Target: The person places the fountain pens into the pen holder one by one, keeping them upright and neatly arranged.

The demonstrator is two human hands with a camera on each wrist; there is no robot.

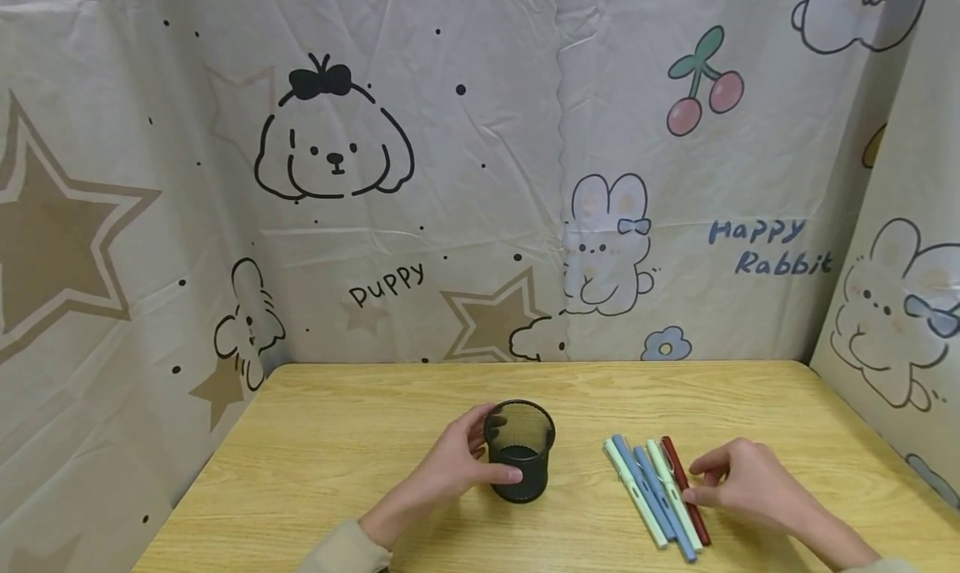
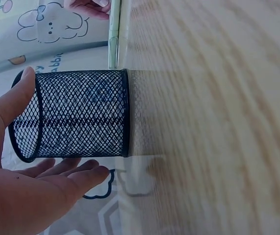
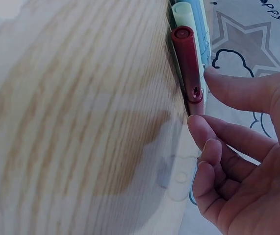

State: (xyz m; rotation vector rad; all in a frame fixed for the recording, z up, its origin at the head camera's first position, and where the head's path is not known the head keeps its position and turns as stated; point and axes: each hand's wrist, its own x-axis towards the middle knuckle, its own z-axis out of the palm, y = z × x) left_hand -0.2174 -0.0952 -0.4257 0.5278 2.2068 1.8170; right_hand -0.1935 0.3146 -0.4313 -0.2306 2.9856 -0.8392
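Printed cloth (image 1: pixel 480 198) (cherries (image 1: pixel 685 117) included) backs the table (image 1: pixel 577 473).

In the left wrist view, which is turned sideways, the left hand (image 2: pixel 29 191) reaches in from the lower left around a black mesh cup (image 2: pixel 83 112). Its thumb (image 2: pixel 19 98) lies against the cup's open rim (image 2: pixel 40 122), and the fingers (image 2: pixel 88 179) extend along the opposite side; whether all of them touch the mesh is unclear. The cup stands upright, base on a wood-grained table (image 2: pixel 218 117). Beyond it a pale green pen (image 2: pixel 114 34) lies on the tabletop, near part of the right hand (image 2: pixel 90 7). The pale backdrop (image 2: pixel 81 54) bears a bow-wearing rabbit, cherries and partly hidden lettering.
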